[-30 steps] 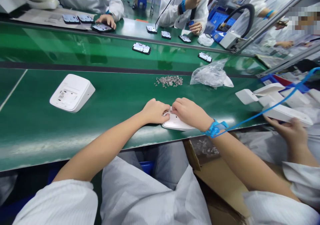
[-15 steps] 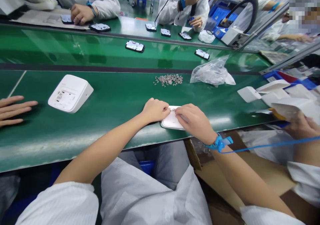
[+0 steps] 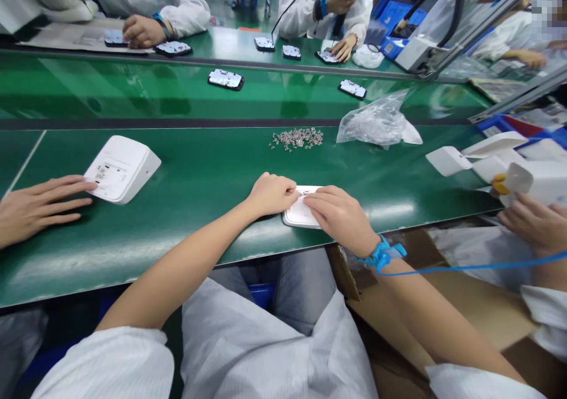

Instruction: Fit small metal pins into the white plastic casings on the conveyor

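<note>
A white plastic housing (image 3: 301, 214) lies on the green bench close to its front edge, with small metal-looking pieces in a recess near its top. My left hand (image 3: 273, 194) is closed against the housing's left side, thumb side at the recess. My right hand (image 3: 339, 216), with a blue strap at the wrist, covers the right part. Its fingers are pinched together at the recess, and whatever they hold is hidden. Beyond the hands lies a pile of small metal parts (image 3: 299, 138).
A larger white housing (image 3: 126, 168) stands at left, touched by a co-worker's hand (image 3: 44, 207). A clear plastic bag (image 3: 376, 124) lies behind my right hand. At right, another person's hand (image 3: 531, 219) holds a white shell. Black-edged boards (image 3: 225, 78) sit on the conveyor.
The co-worker's hand at left has reached right to the larger housing. At right, another person's hand has raised a white shell. My hands have stayed at the housing almost unmoved.
</note>
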`<act>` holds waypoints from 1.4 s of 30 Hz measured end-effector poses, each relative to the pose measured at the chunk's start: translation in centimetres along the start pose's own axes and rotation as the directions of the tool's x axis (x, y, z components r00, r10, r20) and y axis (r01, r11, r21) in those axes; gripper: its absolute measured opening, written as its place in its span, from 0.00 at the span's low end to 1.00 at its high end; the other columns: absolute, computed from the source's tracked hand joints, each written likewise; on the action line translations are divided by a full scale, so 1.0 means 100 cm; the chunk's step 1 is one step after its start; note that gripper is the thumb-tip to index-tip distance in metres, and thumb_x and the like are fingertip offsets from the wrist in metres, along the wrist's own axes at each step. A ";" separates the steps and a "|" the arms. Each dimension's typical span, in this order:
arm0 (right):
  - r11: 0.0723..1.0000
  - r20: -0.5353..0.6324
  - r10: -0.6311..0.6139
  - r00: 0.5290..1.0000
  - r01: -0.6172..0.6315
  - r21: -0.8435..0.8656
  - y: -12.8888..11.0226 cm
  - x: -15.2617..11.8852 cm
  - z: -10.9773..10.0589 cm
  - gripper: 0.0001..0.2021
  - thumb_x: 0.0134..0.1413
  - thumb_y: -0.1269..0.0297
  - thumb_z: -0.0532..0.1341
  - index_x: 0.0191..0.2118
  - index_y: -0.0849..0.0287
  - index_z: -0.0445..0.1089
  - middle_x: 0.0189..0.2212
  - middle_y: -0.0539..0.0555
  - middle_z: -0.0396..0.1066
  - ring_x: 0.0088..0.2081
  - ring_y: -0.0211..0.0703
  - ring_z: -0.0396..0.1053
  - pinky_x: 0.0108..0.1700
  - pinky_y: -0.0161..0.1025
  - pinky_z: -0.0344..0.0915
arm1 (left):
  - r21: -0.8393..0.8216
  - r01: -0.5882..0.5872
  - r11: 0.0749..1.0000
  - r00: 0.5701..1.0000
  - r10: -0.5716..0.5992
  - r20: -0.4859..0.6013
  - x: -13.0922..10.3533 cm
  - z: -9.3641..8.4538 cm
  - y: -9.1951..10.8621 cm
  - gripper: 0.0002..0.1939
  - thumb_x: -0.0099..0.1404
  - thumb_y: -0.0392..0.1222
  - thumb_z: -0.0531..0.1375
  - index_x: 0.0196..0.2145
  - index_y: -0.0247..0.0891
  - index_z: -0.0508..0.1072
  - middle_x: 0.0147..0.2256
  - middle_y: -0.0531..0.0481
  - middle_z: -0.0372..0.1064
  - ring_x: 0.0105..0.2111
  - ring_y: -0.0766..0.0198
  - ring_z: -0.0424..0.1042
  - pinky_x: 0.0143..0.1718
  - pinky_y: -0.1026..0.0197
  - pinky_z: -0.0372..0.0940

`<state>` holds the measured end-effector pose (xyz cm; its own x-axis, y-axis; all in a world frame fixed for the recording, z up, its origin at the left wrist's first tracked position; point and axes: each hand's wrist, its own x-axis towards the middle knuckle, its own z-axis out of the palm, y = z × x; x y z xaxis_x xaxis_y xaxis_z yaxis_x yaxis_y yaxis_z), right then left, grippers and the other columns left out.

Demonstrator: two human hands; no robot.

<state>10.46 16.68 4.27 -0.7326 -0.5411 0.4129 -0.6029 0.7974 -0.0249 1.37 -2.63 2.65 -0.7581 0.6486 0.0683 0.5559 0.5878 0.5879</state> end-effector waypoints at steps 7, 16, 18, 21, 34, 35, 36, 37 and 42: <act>0.998 -0.037 0.055 0.998 -0.053 0.046 -0.001 -0.004 0.006 0.13 0.68 0.72 0.57 0.46 0.56 0.80 0.44 0.58 0.81 0.47 0.53 0.75 0.51 0.52 0.75 | -0.035 -0.001 0.999 1.000 0.001 0.001 -0.001 -0.001 0.000 0.19 0.65 0.43 0.57 0.18 0.38 0.59 0.19 0.55 0.59 0.22 0.66 0.51 0.34 0.57 0.46; 0.997 -0.048 0.068 0.996 -0.066 0.049 -0.003 -0.004 0.006 0.13 0.68 0.73 0.57 0.46 0.56 0.79 0.45 0.58 0.81 0.47 0.53 0.75 0.52 0.53 0.75 | -0.044 -0.007 0.999 1.000 0.007 -0.002 -0.001 0.000 0.000 0.20 0.65 0.43 0.57 0.18 0.38 0.58 0.19 0.56 0.57 0.22 0.67 0.47 0.34 0.57 0.46; 0.995 -0.041 0.083 0.996 -0.080 0.062 -0.002 -0.005 0.006 0.13 0.68 0.72 0.57 0.46 0.56 0.79 0.45 0.58 0.81 0.47 0.53 0.75 0.52 0.53 0.75 | -0.043 -0.004 0.999 1.000 0.004 -0.001 -0.001 0.000 0.000 0.20 0.65 0.43 0.57 0.18 0.38 0.58 0.19 0.56 0.58 0.22 0.66 0.49 0.35 0.57 0.47; 0.995 -0.054 0.080 0.995 -0.076 0.060 -0.002 -0.005 0.006 0.13 0.68 0.72 0.57 0.46 0.56 0.79 0.45 0.58 0.81 0.47 0.53 0.75 0.52 0.53 0.75 | -0.043 -0.001 0.999 1.000 0.001 -0.002 -0.001 0.000 0.001 0.20 0.65 0.44 0.57 0.18 0.38 0.58 0.19 0.55 0.58 0.22 0.66 0.52 0.35 0.57 0.47; 0.999 -0.027 0.036 0.999 -0.035 0.039 -0.001 -0.002 0.005 0.13 0.68 0.73 0.56 0.46 0.57 0.79 0.43 0.58 0.80 0.46 0.53 0.73 0.50 0.51 0.75 | -0.042 0.000 0.999 1.000 0.001 0.010 0.000 0.001 -0.001 0.20 0.66 0.45 0.57 0.19 0.38 0.59 0.19 0.56 0.59 0.23 0.66 0.52 0.35 0.58 0.46; 0.999 -0.022 0.032 0.999 -0.031 0.037 -0.001 -0.001 0.004 0.13 0.68 0.73 0.56 0.46 0.58 0.79 0.43 0.58 0.80 0.46 0.53 0.73 0.50 0.51 0.75 | -0.038 -0.001 0.999 1.000 0.002 0.008 0.001 0.001 -0.001 0.20 0.66 0.46 0.57 0.19 0.38 0.59 0.19 0.55 0.59 0.23 0.65 0.53 0.35 0.58 0.46; 0.999 -0.017 0.023 1.000 -0.023 0.030 -0.001 0.000 0.004 0.13 0.68 0.73 0.56 0.46 0.58 0.79 0.43 0.59 0.80 0.47 0.53 0.72 0.50 0.51 0.74 | -0.032 -0.001 0.999 1.000 0.001 0.008 0.001 0.002 -0.001 0.19 0.66 0.46 0.57 0.19 0.38 0.59 0.20 0.55 0.60 0.23 0.65 0.54 0.35 0.57 0.46; 1.000 -0.010 0.009 1.000 -0.009 0.020 -0.002 0.001 0.003 0.13 0.68 0.73 0.56 0.45 0.59 0.79 0.43 0.59 0.80 0.46 0.53 0.72 0.50 0.51 0.74 | -0.023 0.004 1.000 1.000 -0.003 0.012 0.001 0.002 0.000 0.19 0.65 0.46 0.57 0.19 0.38 0.60 0.20 0.54 0.61 0.24 0.65 0.55 0.35 0.57 0.46; 0.999 0.054 -0.044 0.998 0.044 0.003 -0.003 0.006 0.001 0.12 0.68 0.75 0.56 0.40 0.61 0.78 0.38 0.59 0.79 0.44 0.53 0.70 0.46 0.49 0.72 | 0.018 0.053 0.998 0.998 -0.053 0.025 0.000 -0.001 0.003 0.17 0.64 0.44 0.57 0.20 0.38 0.61 0.22 0.53 0.63 0.26 0.64 0.58 0.35 0.57 0.44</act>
<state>10.21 16.06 4.47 -0.7215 -0.5894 0.3634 -0.6355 0.7720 -0.0097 1.49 -2.45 2.93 -0.7777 0.6284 0.0169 0.5212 0.6295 0.5762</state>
